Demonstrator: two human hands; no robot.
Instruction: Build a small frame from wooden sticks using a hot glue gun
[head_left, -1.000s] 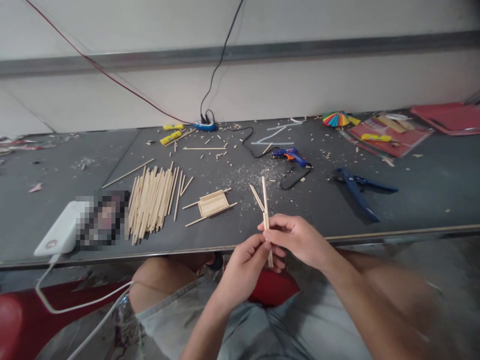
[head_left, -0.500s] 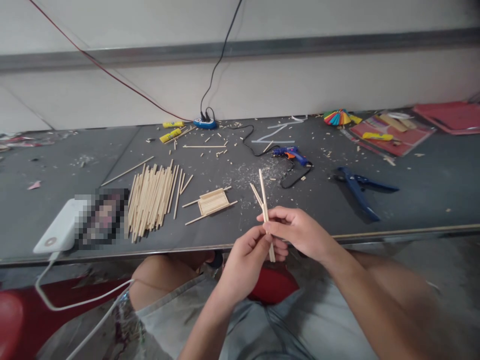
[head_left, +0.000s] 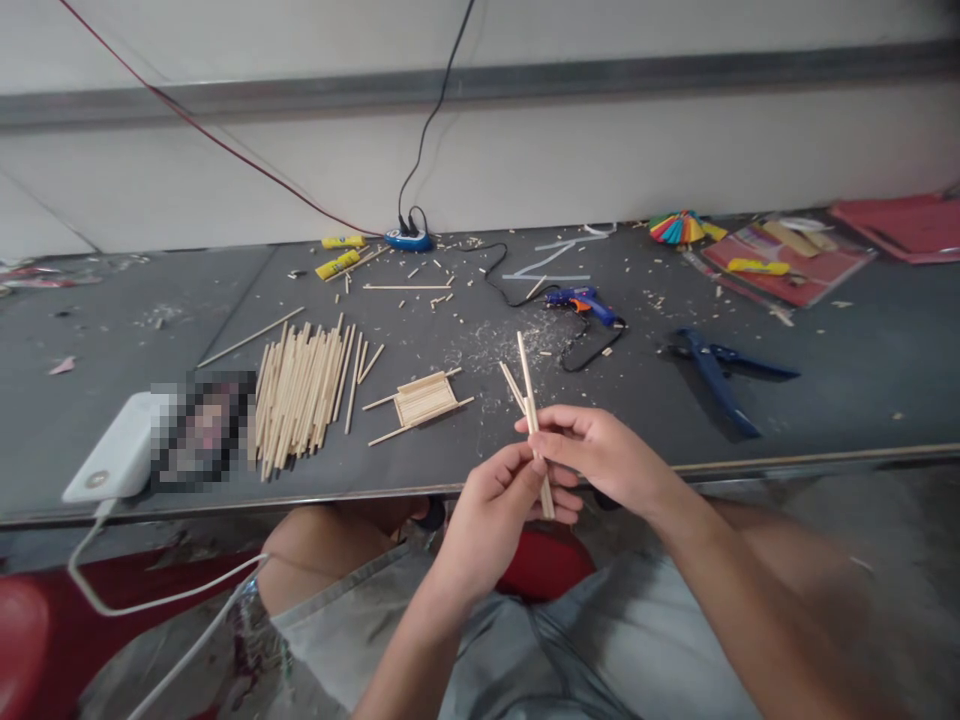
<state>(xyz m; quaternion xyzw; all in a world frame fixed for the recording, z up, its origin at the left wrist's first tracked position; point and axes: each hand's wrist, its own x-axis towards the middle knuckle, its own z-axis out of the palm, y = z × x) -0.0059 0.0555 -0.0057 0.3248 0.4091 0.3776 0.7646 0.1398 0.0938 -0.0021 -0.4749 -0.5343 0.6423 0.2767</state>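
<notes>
My left hand (head_left: 491, 510) and my right hand (head_left: 600, 455) meet just in front of the table edge, both pinched on a few thin wooden sticks (head_left: 525, 385) that stand nearly upright, fanning a little at the top. On the dark table (head_left: 825, 400) lies a small frame of glued sticks (head_left: 421, 402), left of my hands. Further left is a pile of loose sticks (head_left: 300, 395).
A blue glue gun (head_left: 581, 303) with a black cord and blue cutters (head_left: 716, 375) lie right of centre. A white power bank (head_left: 112, 460) with a cable sits at the left edge. Yellow glue tubes (head_left: 337, 263), a socket (head_left: 409, 240), coloured sticks (head_left: 675, 228) and red folders (head_left: 795, 265) line the back.
The sticks have tilted slightly, their lower ends now further right. My hands stay together at almost the same place; the view has dipped a little.
</notes>
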